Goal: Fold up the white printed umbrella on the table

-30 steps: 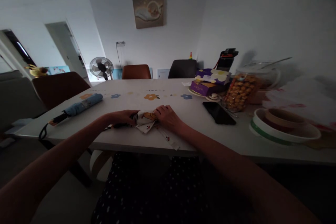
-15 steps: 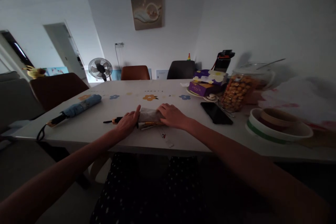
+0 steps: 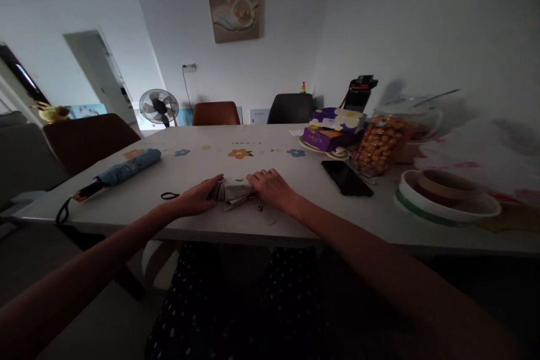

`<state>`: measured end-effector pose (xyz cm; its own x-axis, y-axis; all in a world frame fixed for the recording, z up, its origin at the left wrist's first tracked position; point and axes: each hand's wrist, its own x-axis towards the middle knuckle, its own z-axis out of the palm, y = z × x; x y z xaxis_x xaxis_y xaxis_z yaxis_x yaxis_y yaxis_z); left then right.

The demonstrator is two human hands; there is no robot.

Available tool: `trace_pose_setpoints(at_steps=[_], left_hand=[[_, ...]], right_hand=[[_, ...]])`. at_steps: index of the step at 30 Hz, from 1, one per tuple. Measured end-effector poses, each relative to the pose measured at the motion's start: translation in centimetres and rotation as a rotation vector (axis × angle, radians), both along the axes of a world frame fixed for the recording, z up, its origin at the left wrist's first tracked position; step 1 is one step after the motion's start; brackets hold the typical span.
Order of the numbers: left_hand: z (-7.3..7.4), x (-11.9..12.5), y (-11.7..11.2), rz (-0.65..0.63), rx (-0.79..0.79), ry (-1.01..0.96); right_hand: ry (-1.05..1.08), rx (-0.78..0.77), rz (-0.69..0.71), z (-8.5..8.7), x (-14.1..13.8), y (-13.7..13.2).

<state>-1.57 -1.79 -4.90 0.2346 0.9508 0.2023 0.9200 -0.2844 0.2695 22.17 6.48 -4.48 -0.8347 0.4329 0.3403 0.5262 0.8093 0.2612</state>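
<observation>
A pale folded umbrella lies crosswise on the white table in front of me, its fabric loose and bunched, with thin rib ends showing along the near side. My left hand is closed round its left part and covers the handle. Only the black wrist strap sticks out beyond that hand. At the other end my right hand grips the fabric, fingers bent over the top. A second umbrella, blue and rolled up with a black handle, rests to the left, untouched.
Right of my hands lies a black phone. Beyond it stand purple boxes, a jar of brown snacks and a white bowl with a green band. Chairs line the far side, with a fan behind.
The umbrella has turned, so striped fabric and rib ends now show; its black and gold handle is now hidden by my left hand. The view has tilted slightly.
</observation>
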Motion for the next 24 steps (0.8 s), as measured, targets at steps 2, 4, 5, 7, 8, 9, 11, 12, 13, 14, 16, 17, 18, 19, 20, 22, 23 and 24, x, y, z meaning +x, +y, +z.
trace_pose_setpoints(at_steps=[2, 4, 5, 7, 8, 9, 11, 12, 13, 14, 16, 17, 18, 19, 20, 22, 23, 24], left_hand=[[0.9, 0.2, 0.5, 0.072, -0.091, -0.135], [1.8, 0.6, 1.0, 0.131, -0.150, -0.176], [2.2, 0.9, 1.2, 0.131, -0.186, -0.164], [3.0, 1.4, 1.5, 0.060, -0.278, -0.134], [3.3, 1.5, 1.5, 0.012, -0.323, -0.136], [3.5, 1.6, 1.5, -0.024, -0.358, -0.143], [3.5, 1.5, 1.5, -0.034, -0.389, -0.136], [3.3, 1.5, 1.4, -0.015, -0.389, -0.113], [2.9, 1.5, 1.4, 0.013, -0.371, -0.079], [2.4, 1.5, 1.2, 0.044, -0.326, -0.041], [1.3, 1.7, 0.9, 0.084, -0.172, 0.030], [0.8, 2.0, 0.6, 0.090, -0.080, 0.067], [0.3, 2.3, 0.4, 0.090, 0.009, 0.105], [0.0, 2.8, 0.2, 0.088, 0.082, 0.144], [-0.3, 3.2, 0.1, 0.088, 0.136, 0.184], [-0.5, 4.2, 0.0, 0.094, 0.213, 0.261], [-0.6, 4.6, 0.0, 0.095, 0.245, 0.295], [-0.6, 5.0, 0.1, 0.094, 0.273, 0.325]], right_hand=[[0.019, 0.066, 0.015, -0.7, 0.2, -0.5], [0.033, 0.098, 0.029, -1.1, 0.3, -0.8], [0.040, 0.103, 0.032, -1.2, 0.3, -0.8], [0.055, 0.090, 0.037, -1.3, 0.4, -0.8], [0.061, 0.072, 0.041, -1.3, 0.4, -0.7], [0.065, 0.044, 0.048, -1.2, 0.5, -0.6], [0.066, -0.038, 0.061, -0.9, 0.7, -0.6], [0.063, -0.091, 0.070, -0.7, 0.9, -0.6], [0.057, -0.149, 0.079, -0.4, 1.1, -0.6], [0.048, -0.211, 0.088, 0.0, 1.3, -0.6], [0.028, -0.316, 0.101, 0.8, 1.8, -0.6], [0.017, -0.349, 0.103, 1.2, 2.0, -0.5], [0.007, -0.366, 0.095, 1.6, 2.1, -0.4], [-0.002, -0.365, 0.079, 1.9, 2.1, -0.1], [-0.012, -0.352, 0.055, 2.2, 2.1, 0.2], [-0.046, -0.325, -0.003, 2.6, 1.7, 1.2], [-0.073, -0.327, -0.029, 2.7, 1.5, 1.7], [-0.103, -0.342, -0.053, 2.7, 1.2, 2.2]])
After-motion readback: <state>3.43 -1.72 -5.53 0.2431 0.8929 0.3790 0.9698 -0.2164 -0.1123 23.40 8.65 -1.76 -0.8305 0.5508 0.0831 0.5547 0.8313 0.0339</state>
